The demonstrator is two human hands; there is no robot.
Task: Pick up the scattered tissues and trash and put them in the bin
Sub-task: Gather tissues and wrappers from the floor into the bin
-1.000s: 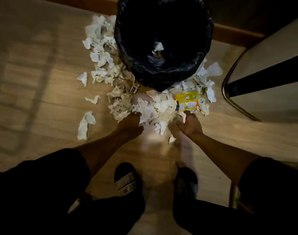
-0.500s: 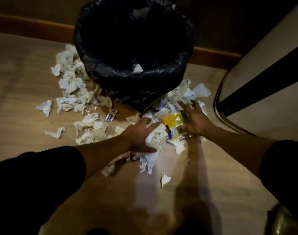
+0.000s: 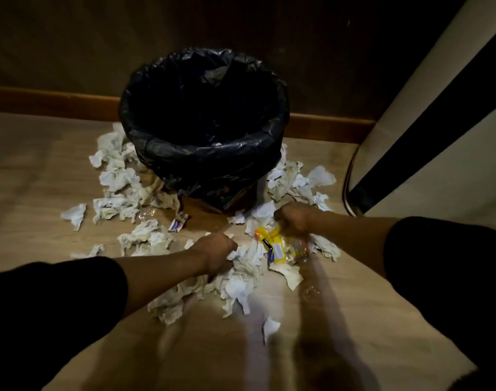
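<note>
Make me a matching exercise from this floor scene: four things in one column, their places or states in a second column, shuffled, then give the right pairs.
Things:
1. bin
2. yellow wrapper
3. left hand
4. small blue and white packet

Places or states:
A. lying alone on the floor, left of the bin's base
B. closed on a bunch of tissues
C. lined with a black bag, standing by the wall
D. gripped at its top by the right hand

Pairs: 1-C, 2-D, 3-B, 4-A
</note>
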